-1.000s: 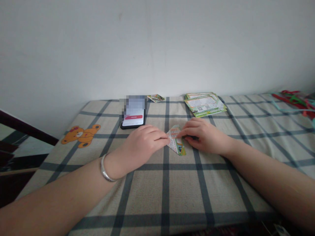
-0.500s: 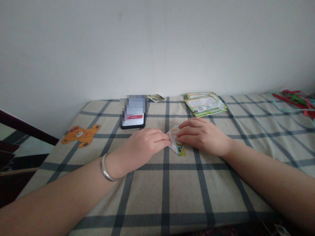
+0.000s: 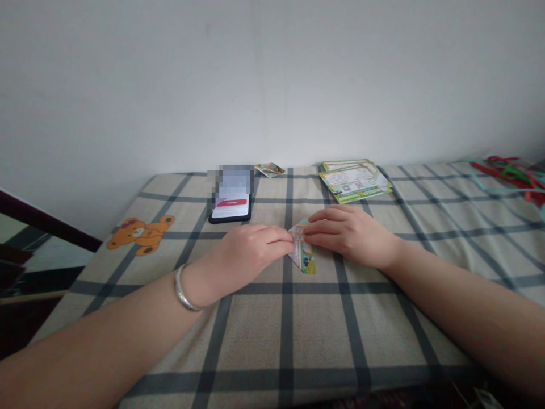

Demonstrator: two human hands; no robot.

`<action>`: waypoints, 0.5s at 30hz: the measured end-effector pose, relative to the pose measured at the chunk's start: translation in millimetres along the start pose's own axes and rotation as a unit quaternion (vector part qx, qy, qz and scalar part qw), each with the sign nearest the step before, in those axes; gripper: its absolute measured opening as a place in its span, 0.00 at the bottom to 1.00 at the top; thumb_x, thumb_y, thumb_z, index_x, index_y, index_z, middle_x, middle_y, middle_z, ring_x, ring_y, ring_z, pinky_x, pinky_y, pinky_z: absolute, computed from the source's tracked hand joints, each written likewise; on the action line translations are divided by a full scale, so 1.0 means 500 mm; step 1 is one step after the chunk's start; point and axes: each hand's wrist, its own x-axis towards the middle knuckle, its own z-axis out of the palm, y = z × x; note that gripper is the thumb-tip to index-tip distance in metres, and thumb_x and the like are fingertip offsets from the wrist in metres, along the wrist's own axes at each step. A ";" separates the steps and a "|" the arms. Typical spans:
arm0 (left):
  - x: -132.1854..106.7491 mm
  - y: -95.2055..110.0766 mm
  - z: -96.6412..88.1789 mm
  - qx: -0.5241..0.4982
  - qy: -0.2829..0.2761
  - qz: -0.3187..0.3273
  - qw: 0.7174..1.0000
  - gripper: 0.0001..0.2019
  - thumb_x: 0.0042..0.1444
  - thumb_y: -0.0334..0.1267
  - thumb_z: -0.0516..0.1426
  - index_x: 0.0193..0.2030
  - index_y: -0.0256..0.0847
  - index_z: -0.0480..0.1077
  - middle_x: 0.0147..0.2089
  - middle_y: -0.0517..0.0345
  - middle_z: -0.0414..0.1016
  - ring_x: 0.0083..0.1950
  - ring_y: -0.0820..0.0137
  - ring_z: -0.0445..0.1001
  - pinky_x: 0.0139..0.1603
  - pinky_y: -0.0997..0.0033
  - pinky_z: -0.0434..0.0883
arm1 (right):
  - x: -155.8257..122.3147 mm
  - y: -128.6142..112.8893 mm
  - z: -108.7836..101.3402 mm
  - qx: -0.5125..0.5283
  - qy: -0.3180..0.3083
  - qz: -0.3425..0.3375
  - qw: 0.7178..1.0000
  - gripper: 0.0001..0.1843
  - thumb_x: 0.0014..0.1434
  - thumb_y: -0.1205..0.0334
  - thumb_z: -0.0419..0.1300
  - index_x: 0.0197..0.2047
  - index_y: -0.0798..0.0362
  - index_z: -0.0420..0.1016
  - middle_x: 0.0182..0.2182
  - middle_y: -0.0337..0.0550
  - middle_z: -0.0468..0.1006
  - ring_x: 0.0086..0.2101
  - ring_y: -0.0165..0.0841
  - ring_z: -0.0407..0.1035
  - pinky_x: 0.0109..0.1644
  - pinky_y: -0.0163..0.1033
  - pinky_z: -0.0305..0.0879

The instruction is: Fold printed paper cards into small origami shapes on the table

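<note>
A small folded paper card (image 3: 303, 254), printed green, orange and white, lies on the checked cloth (image 3: 264, 335) between my hands. My left hand (image 3: 249, 253), with a silver bracelet on its wrist, pinches the card's left edge with closed fingers. From the other side, my right hand (image 3: 349, 236) presses closed fingers on the card's upper right part. Both forearms rest on the cloth.
A phone (image 3: 230, 199) with a lit screen lies behind my left hand. A stack of green printed cards (image 3: 354, 180) sits behind my right hand, and a small folded piece (image 3: 269, 169) lies by the wall. Red and green strips (image 3: 513, 173) are at the far right. A bear print (image 3: 139, 233) marks the cloth's left.
The folded card has turned a little, its lower tip now nearer me. My right hand's fingers have slid slightly left over it. My left hand has barely moved.
</note>
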 end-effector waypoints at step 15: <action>0.001 -0.001 0.005 0.017 -0.023 -0.005 1.000 0.09 0.63 0.28 0.52 0.45 0.37 0.72 0.45 0.54 0.74 0.46 0.66 0.70 0.47 0.65 0.73 | 0.010 -0.026 -0.002 -0.060 0.048 -0.035 0.996 0.13 0.68 0.64 0.50 0.44 0.55 0.75 0.44 0.45 0.80 0.45 0.36 0.71 0.48 0.44 0.64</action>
